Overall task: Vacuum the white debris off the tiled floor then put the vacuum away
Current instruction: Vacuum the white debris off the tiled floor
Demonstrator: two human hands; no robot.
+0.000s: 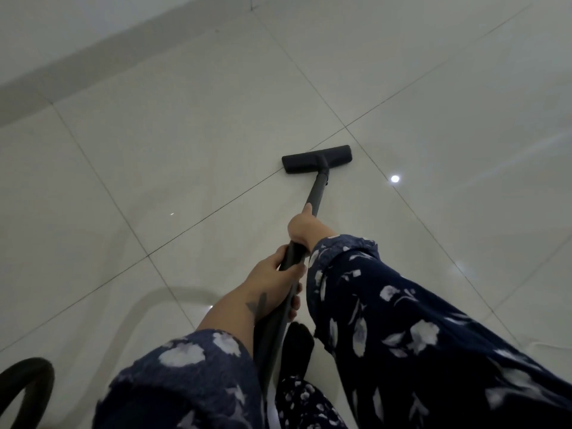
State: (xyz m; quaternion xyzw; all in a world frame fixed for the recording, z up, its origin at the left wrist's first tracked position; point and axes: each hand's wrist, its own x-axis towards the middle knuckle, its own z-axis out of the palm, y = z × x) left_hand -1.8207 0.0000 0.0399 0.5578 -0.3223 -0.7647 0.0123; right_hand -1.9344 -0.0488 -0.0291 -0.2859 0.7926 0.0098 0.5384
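Both hands grip the vacuum wand, a dark straight tube. The left hand is the nearer one: its fingers are curled fully round the tube and its thumb lies along the upper side. The right hand takes the tube just beyond the left, fingers wrapped closed round it, with one digit extended along the tube toward the head. The two hands sit close together, nearly touching. Both forearms wear dark blue sleeves with a pale floral print.

The tiled floor is glossy and pale, crossed by thin dark grout lines. A grey skirting band runs along its far edge at upper left. A bright round light reflection shows on the tile to the right of the head, well apart from it. A loop of black hose enters at lower left. A foot in a dark sock stands below the hands.

The wand's long axis runs from the person's body away and slightly right. It ends in the floor head, a flat dark bar set crosswise to the tube, resting on the tile just beside a grout-line crossing.
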